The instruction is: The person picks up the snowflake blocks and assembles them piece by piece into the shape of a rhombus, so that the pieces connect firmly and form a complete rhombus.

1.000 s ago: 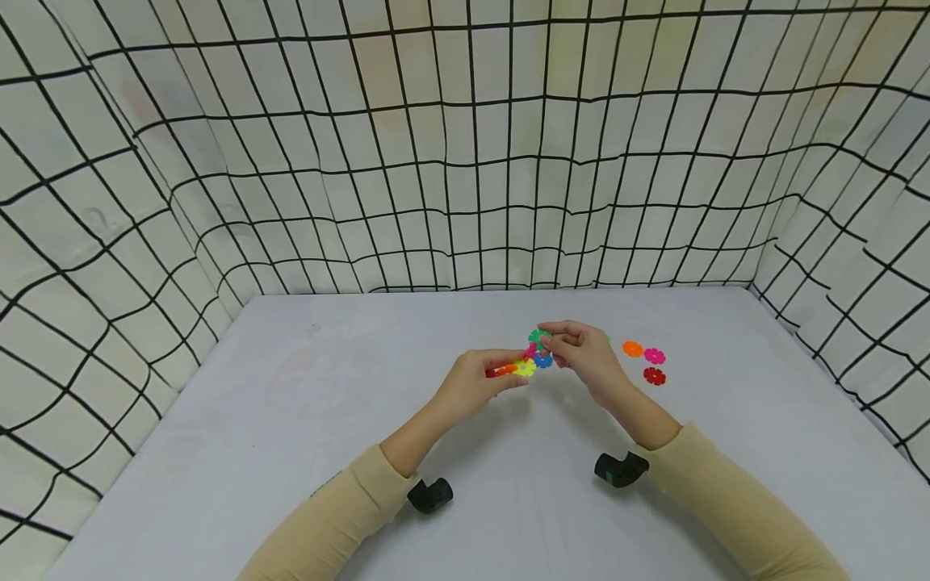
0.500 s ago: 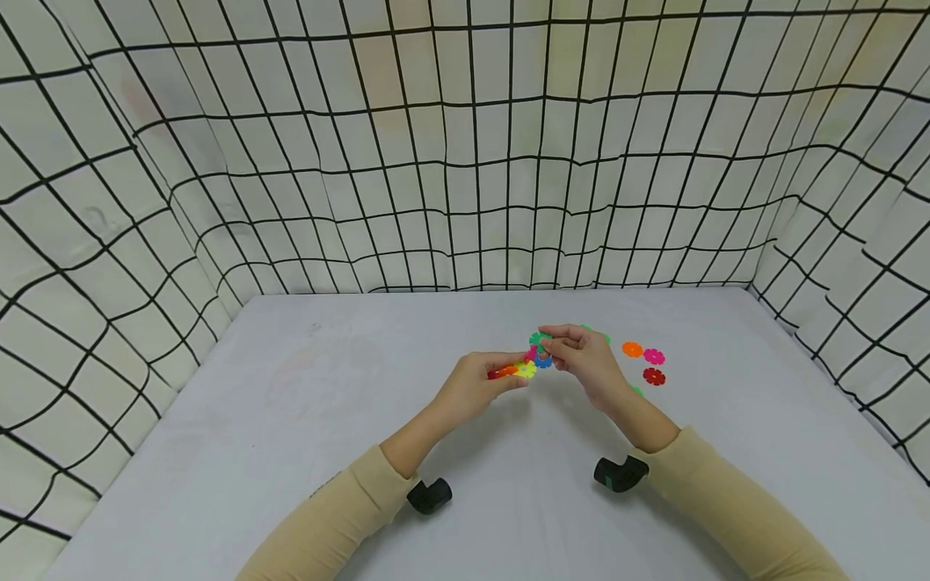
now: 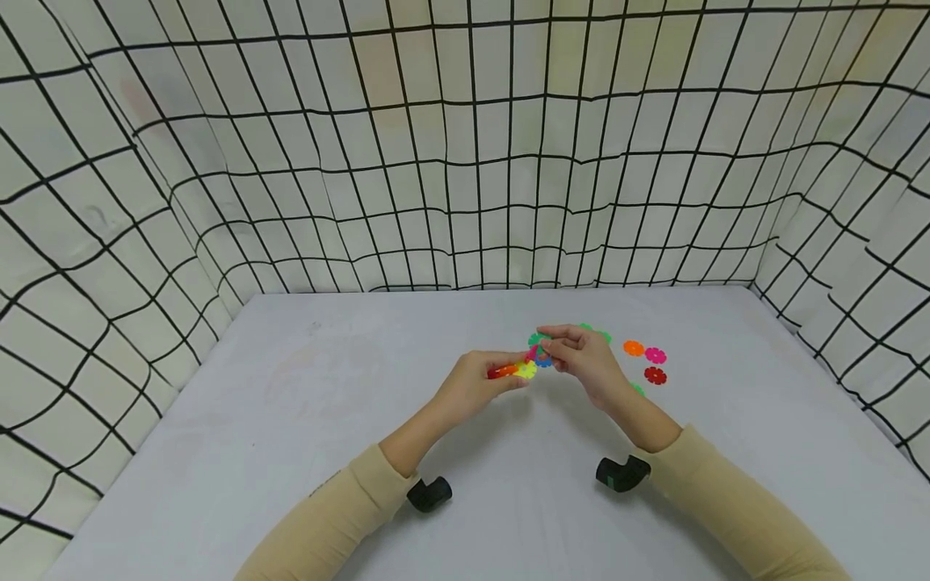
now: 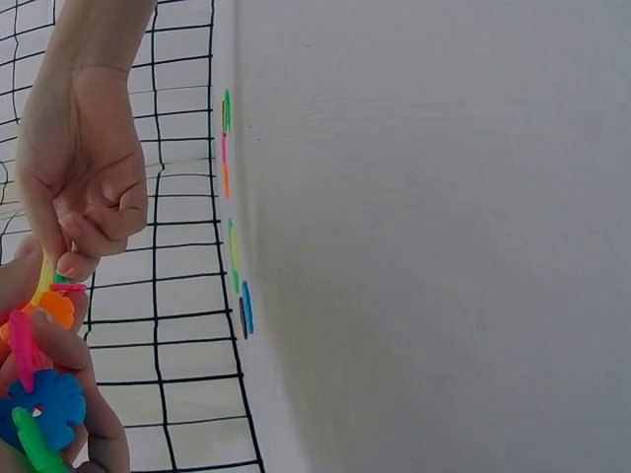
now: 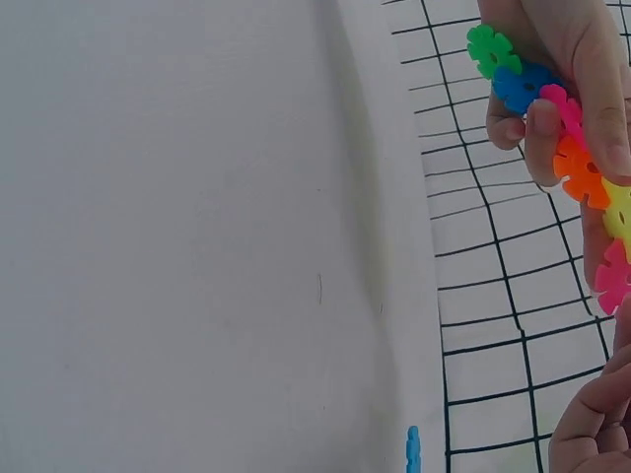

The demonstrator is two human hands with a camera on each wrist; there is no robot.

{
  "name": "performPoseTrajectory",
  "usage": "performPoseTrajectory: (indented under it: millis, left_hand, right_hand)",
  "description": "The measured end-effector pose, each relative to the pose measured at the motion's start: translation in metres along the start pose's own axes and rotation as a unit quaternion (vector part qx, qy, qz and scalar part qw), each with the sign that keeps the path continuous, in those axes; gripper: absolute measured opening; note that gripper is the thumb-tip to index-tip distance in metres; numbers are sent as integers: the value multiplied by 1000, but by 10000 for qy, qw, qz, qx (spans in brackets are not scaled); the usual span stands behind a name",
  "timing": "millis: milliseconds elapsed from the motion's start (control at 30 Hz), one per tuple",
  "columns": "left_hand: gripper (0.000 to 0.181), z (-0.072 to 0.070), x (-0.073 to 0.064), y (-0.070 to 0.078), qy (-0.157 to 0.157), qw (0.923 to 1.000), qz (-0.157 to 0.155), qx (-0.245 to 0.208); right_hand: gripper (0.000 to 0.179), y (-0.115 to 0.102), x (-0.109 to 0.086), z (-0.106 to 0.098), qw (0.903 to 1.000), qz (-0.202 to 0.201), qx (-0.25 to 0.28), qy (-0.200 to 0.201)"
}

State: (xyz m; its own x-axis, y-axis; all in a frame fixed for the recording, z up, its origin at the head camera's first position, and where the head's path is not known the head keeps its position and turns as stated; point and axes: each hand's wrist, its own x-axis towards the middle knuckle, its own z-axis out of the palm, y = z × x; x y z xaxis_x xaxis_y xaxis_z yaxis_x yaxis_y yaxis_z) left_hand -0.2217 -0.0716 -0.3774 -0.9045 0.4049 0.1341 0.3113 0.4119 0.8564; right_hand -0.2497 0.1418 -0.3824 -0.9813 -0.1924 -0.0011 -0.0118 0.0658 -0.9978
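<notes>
A chain of interlocking flower-shaped plastic discs is held by the left hand above the table. In the right wrist view it runs through green, blue, pink, orange, yellow and pink discs, several slotted at an angle. The left wrist view shows its blue disc between the left fingers. A green disc is pinched between the thumb and fingers of the right hand, right at the chain's pink disc. The right fingertips partly hide this joint. A blue disc shows just below them.
Loose discs lie on the white table to the right: orange, pink, dark red and green. The right forearm partly covers another green disc. Black-and-white grid walls surround the table.
The right hand has dipped slightly with the green disc, bringing it closer against the chain's pink disc. Green discs on the table behind the right hand show more. The left hand stays almost still.
</notes>
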Motion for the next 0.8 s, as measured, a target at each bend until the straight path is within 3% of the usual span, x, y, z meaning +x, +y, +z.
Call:
performPoseTrajectory:
  millis: [533, 800]
  left_hand:
    - [43, -6, 0, -5, -163, 9998, -79, 122]
    - [41, -7, -1, -4, -116, 9992, -108, 357]
  right_hand:
    - [39, 6, 5, -12, 9969, -313, -415, -598]
    - [38, 10, 12, -26, 9912, -712, -941, -601]
